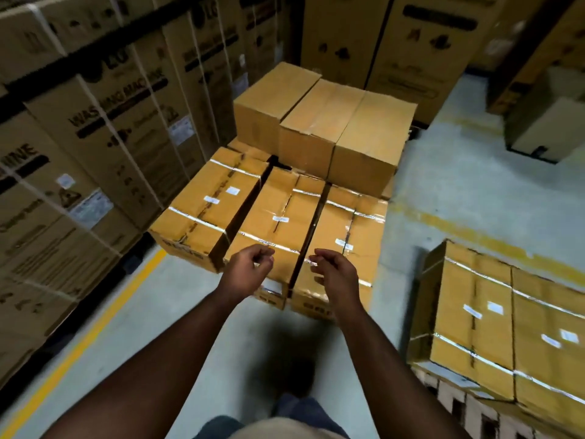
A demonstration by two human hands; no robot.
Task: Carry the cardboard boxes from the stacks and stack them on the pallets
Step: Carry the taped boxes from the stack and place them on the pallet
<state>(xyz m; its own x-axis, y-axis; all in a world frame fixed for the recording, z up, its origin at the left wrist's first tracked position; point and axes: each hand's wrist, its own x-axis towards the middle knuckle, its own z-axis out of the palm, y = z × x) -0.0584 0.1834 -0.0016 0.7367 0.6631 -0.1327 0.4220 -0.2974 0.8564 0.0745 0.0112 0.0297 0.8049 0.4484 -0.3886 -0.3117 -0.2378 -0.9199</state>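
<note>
A stack of long strapped cardboard boxes lies ahead on the floor: a left box [205,207], a middle box [278,223] and a right box [345,236], with three plain boxes [326,122] stacked behind them. My left hand [248,269] and my right hand [332,270] hover above the near end of the middle box, fingers loosely curled, holding nothing. At the lower right, two strapped boxes [506,318] rest on a pallet [459,403].
A wall of large washing-machine cartons [95,137] stands along the left. Tall cartons [395,42] stand behind the stack. A yellow floor line [95,327] runs along the left and another [474,236] crosses the grey floor at right.
</note>
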